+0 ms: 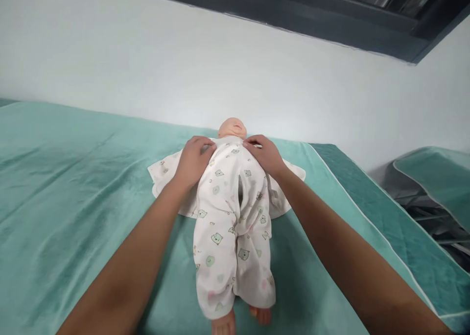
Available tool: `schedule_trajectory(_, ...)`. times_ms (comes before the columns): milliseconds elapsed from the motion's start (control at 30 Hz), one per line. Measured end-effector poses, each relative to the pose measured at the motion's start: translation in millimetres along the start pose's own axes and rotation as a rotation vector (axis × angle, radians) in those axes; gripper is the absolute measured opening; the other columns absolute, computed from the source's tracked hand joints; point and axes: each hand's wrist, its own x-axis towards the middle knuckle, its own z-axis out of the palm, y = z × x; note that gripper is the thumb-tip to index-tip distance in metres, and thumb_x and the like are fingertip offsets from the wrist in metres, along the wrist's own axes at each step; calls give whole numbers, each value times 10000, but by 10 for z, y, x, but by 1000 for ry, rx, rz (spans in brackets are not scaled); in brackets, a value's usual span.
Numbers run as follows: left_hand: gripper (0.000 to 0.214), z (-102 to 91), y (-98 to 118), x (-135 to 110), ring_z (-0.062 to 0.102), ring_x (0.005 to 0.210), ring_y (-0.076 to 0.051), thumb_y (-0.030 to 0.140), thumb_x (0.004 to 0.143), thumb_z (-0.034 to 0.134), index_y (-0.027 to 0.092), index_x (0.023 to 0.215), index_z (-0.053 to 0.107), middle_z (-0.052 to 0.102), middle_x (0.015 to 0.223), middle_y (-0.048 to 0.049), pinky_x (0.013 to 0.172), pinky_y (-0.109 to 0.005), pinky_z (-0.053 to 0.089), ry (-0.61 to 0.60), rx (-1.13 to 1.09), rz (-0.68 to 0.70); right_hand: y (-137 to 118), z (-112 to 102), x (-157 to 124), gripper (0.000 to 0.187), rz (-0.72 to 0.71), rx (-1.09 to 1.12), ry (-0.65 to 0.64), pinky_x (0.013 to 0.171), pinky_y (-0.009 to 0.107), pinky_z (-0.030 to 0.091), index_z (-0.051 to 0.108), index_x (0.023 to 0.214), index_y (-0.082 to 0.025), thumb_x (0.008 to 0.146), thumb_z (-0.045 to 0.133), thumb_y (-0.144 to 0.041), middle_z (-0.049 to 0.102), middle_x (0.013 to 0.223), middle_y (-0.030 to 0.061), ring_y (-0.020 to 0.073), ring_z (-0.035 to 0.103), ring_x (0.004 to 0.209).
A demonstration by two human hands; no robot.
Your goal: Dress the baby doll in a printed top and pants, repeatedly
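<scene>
Your left hand (194,159) and right hand (267,155) pinch 2 sides of the pants (220,203) up top. The doll (231,128) lies on a green sheet (91,193).

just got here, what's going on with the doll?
A person has both hands on the patterned pants of a doll lying on a green sheet. The left hand and right hand are at either side of the waistband, high up near the doll's neck; how firmly they grip isn't clear. The legs are in the pants, with the feet showing below. What looks like a shirt spreads out on both sides.
</scene>
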Motion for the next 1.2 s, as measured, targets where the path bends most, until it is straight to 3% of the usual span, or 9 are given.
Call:
schedule_trajectory(133, 291, -27, 12, 288, 603, 1122, -254, 489, 857, 599, 214, 915, 669, 654, 1278, -73, 1010, -386, 456, -297, -44, -173, 0, -34, 244, 311, -12, -73, -252, 941, 386, 451, 616, 832, -215, 789, 724, -503, 669, 1055, 49, 217, 596, 985)
schedule_trajectory(267, 271, -148, -96, 311, 581, 1136, -228, 502, 820, 650, 234, 863, 639, 582, 1393, -14, 956, -326, 461, -467, -84, -75, 64, -115, 280, 299, -79, -72, -406, 928, 369, 437, 581, 822, -228, 821, 692, -506, 628, 1138, 42, 227, 561, 1079)
schedule_trajectory(367, 237, -73, -190, 384, 582, 927, -191, 450, 850, 611, 214, 842, 593, 668, 1060, -28, 847, -314, 467, -388, -54, -36, 120, -40, 349, 255, -158, -73, -343, 942, 369, 421, 533, 788, -224, 843, 652, -442, 608, 1074, 30, 217, 541, 1071)
schedule_trajectory(500, 153, 157, -273, 480, 498, 717, -157, 335, 860, 575, 202, 790, 541, 570, 741, 13, 777, -317, 444, -120, 71, -90, 191, 142, 462, 249, -103, -107, -153, 869, 360, 436, 463, 742, -230, 865, 599, -398, 585, 854, -1, 185, 527, 863)
schedule_trajectory(667, 255, 236, -344, 340, 636, 1013, -195, 265, 892, 494, 187, 1069, 660, 717, 1098, -60, 976, -341, 466, -79, -11, 27, 304, 201, 313, 189, -57, -40, -56, 926, 374, 466, 594, 887, -210, 895, 542, -391, 674, 988, 40, 198, 582, 941)
schedule_trajectory(800, 462, 127, -391, 107, 511, 1351, -262, 227, 924, 425, 207, 1337, 629, 590, 1459, -98, 1177, -444, 333, -146, 205, 146, 389, 93, -318, 318, -114, 32, -5, 1134, 422, 389, 623, 1216, -255, 962, 464, -361, 608, 1371, 72, 220, 531, 1287)
schedule_trajectory(933, 535, -13, -304, -346, 365, 1473, -310, 249, 949, 435, 190, 1476, 507, 450, 1584, -127, 1225, -505, 265, -173, 374, 143, 286, -55, -1351, 463, -87, -4, -41, 1157, 475, 411, 517, 1417, -302, 955, 557, -309, 496, 1514, 92, 251, 464, 1400)
schedule_trajectory(1100, 467, -231, -60, -1594, 498, 1355, -272, 264, 957, 487, 257, 1422, 522, 538, 1473, -101, 1136, -445, 424, -149, 311, 66, -10, -154, -2628, 285, -87, -66, 20, 927, 447, 584, 602, 1208, -317, 942, 594, -216, 647, 1201, 91, 253, 650, 1118)
schedule_trajectory(1200, 332, -341, 30, -2409, 601, 1203, -246, 246, 957, 515, 296, 1280, 577, 639, 1296, -68, 1007, -415, 503, -94, 320, 24, -77, -71, -3023, 398, -117, -129, -12, 821, 431, 613, 564, 1256, -305, 888, 631, -168, 650, 1166, 103, 264, 672, 1042)
